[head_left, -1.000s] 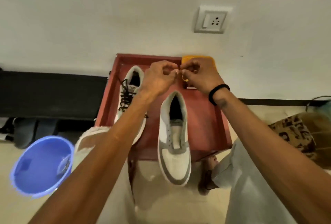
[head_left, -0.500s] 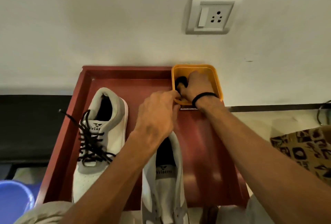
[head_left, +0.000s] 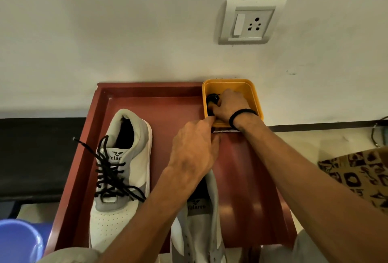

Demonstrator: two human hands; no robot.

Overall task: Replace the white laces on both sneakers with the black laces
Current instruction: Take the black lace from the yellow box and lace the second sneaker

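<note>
The bundled black lace (head_left: 212,99) lies in the yellow tray (head_left: 251,89) at the far right corner of the red table (head_left: 168,103). The right hand (head_left: 227,105) is already on it, fingers curled around the bundle. The left hand (head_left: 194,149) hovers just short of the tray rim, fingers loosely bent, holding nothing visible. Nearer, the right sneaker (head_left: 199,231) waits unlaced; the left sneaker (head_left: 123,170) already carries black lacing.

"Velarr…" is being shown on the left sneaker's tongue (head_left: 116,155); "Velarro" is being read on the right sneaker's tongue (head_left: 196,207).
</note>
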